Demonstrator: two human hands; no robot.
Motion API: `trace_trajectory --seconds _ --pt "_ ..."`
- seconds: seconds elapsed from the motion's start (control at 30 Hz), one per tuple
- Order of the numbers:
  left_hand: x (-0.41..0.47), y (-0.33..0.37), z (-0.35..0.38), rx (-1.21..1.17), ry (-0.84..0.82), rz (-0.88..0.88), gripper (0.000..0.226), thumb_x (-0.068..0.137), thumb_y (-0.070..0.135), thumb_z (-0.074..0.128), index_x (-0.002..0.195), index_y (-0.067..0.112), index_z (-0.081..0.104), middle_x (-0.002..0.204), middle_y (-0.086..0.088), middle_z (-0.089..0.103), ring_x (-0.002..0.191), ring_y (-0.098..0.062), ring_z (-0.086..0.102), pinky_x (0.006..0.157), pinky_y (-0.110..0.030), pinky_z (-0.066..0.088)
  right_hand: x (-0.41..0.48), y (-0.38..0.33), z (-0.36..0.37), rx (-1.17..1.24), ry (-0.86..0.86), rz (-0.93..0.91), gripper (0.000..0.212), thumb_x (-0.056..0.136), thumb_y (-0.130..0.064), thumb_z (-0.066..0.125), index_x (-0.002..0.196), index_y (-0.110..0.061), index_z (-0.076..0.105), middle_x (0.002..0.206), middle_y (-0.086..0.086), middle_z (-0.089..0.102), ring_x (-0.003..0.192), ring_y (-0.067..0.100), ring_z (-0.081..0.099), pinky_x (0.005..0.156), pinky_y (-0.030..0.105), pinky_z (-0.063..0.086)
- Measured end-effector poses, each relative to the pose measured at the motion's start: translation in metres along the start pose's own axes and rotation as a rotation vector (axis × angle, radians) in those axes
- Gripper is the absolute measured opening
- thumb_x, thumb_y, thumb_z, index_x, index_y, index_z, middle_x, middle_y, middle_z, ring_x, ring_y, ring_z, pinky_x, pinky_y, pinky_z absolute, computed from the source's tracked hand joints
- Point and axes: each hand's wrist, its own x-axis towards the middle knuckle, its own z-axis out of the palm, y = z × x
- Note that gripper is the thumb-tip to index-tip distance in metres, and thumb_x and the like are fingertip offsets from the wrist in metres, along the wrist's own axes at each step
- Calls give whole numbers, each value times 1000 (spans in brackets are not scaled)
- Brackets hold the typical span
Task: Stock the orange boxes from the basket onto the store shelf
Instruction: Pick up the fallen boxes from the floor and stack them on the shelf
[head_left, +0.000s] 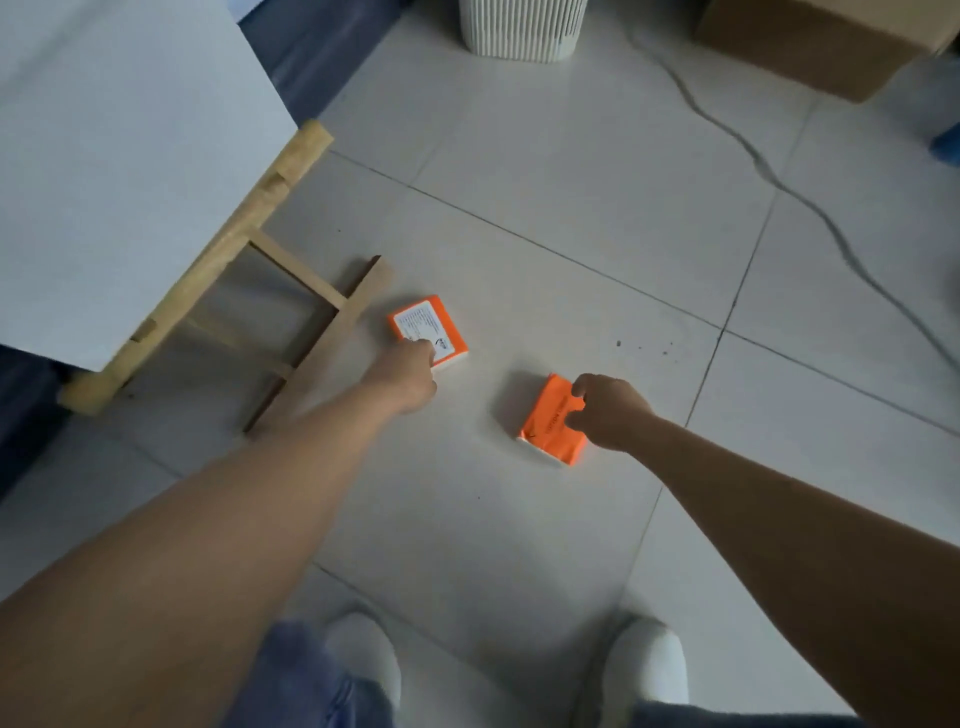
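Observation:
Two orange boxes lie on the tiled floor. One orange box (423, 325), its white label facing up, sits by the foot of a wooden table; my left hand (410, 376) reaches down and grips its near edge. The second orange box (545, 421) lies tilted to the right, and my right hand (605, 410) pinches its right side with thumb and fingers. Both arms stretch down from the lower corners. No store shelf is in view.
A white-topped table with wooden legs (218, 244) stands at the left. A white ribbed basket (519, 26) is at the top centre, a cardboard box (810, 41) at the top right. A cable (769, 171) trails across the floor. My feet (363, 654) are below.

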Motion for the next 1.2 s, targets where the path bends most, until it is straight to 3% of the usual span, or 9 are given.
trace_trajectory --seconds 0.1,0.23,0.47,0.67,0.73,0.83,1.0,1.1,1.2 --pt "33 -10 22 33 35 12 42 87 8 55 128 3 46 139 -18 42 125 -34 47 101 -35 41 31 12 23 -89 13 -4 49 87 -22 60 133 -13 46 128 12 52 124 32 39 91 37 45" --pt "68 -21 39 130 85 51 54 83 10 59 134 5 40 138 -16 36 129 -35 40 105 -42 41 60 19 43 -115 2 18 75 81 -23 70 144 -19 30 141 11 36 129 35 30 100 43 41" --pt "95 -27 59 228 113 115 61 84 11 59 139 12 34 138 -12 37 127 -35 40 99 -42 42 81 20 64 -116 -8 62 90 76 -28 74 146 -22 18 140 9 36 130 35 30 97 46 42" --pt "111 -27 69 347 176 157 82 69 29 79 135 11 34 135 -13 38 123 -37 37 104 -38 33 94 17 69 -128 16 103 93 69 -29 81 142 -18 24 137 8 36 129 32 34 97 44 43" --pt "116 -27 71 424 201 174 76 72 27 76 134 12 35 134 -12 39 120 -37 39 103 -39 32 95 14 68 -156 7 134 95 64 -35 84 140 -16 29 135 8 36 128 31 35 96 44 44" --pt "118 -23 70 516 238 223 49 89 9 54 134 11 35 134 -14 41 119 -37 43 101 -39 32 95 12 66 -185 2 173 88 66 -38 83 137 -14 37 133 11 38 127 32 35 96 45 44" --pt "112 -16 47 240 273 148 52 87 0 51 135 10 33 134 -18 44 118 -43 48 94 -47 43 98 6 56 -43 18 169 61 76 -24 74 128 -14 43 127 12 51 120 33 47 96 44 46" --pt "97 -5 12 -47 246 147 67 84 1 53 141 22 23 129 -17 46 111 -42 54 88 -41 44 91 -10 31 147 121 200 46 80 -18 66 120 -11 42 107 9 59 104 32 58 88 40 49" --pt "70 13 -31 -210 229 130 71 85 3 49 142 35 22 123 -11 42 108 -33 51 77 -30 37 75 -29 -9 277 233 189 38 83 -14 59 116 -11 39 80 2 50 88 28 57 86 42 52"
